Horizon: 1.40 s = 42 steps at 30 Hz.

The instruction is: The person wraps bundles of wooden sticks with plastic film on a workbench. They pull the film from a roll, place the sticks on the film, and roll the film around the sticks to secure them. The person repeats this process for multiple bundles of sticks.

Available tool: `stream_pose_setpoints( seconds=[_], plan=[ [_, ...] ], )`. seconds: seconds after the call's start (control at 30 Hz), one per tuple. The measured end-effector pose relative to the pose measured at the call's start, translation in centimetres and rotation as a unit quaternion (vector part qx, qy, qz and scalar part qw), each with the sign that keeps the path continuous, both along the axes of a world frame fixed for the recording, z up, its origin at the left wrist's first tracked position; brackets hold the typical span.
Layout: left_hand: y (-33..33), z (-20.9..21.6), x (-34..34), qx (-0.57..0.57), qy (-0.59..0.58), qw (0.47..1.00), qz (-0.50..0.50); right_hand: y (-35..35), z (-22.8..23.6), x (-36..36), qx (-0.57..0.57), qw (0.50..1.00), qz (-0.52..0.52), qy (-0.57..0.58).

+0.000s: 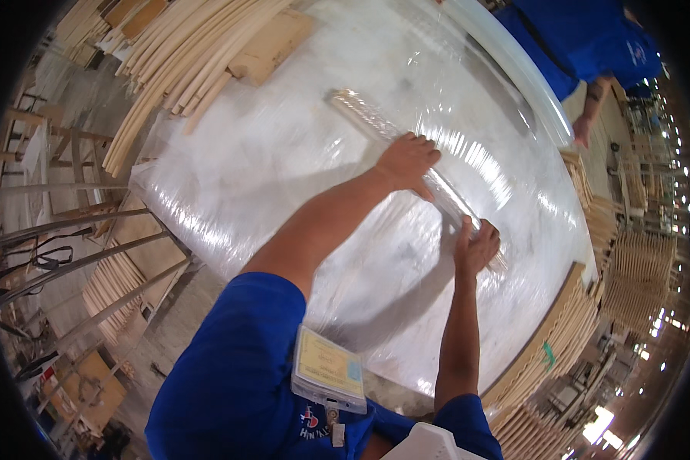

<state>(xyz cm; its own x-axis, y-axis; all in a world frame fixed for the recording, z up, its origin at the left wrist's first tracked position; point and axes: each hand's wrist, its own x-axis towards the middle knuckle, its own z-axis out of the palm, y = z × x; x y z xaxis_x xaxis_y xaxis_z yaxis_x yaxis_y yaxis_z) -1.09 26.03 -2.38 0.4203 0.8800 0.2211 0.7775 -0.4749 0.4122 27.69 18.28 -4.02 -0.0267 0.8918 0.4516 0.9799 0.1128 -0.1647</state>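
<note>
A long, clear plastic film roll [360, 115] lies slantwise across a broad surface covered with shiny transparent plastic sheeting [268, 176]. My left hand [408, 162] is closed around the middle of this roll, palm down. Closer to its near right end, my right hand [478, 247] grips the same roll, the thumb along the near side and the fingers curled over it. The roll's far end reaches up and left beyond my left hand. Its short near end pokes out past my right hand.
A thick translucent roll [525, 73] lies along the far right edge. Beside it stands a person in blue [590, 38], one hand [583, 132] by its end. Curved wooden strips [184, 46] are stacked at far left, more wooden pieces [548, 345] at right. Metal bars [77, 268] stand at left.
</note>
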Motion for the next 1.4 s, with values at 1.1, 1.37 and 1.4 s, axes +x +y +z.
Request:
stream_pose_setpoints(
  seconds=[1.1, 1.37, 1.4],
  plan=[
    [-3.0, -0.4, -4.9, 0.042, -0.022, 0.997, 0.064, 1.4, 1.9, -7.4, -0.031, 0.987, 0.145, 0.062],
    [-18.0, 0.1, -4.5, -0.112, -0.009, 0.993, 0.045, -15.7, 1.6, -6.6, -0.057, 0.988, 0.144, 0.027],
    [-19.7, 0.8, -5.1, -0.157, 0.001, 0.986, 0.052, -18.3, 1.6, -7.1, -0.039, 0.988, 0.140, 0.054]
  ],
)
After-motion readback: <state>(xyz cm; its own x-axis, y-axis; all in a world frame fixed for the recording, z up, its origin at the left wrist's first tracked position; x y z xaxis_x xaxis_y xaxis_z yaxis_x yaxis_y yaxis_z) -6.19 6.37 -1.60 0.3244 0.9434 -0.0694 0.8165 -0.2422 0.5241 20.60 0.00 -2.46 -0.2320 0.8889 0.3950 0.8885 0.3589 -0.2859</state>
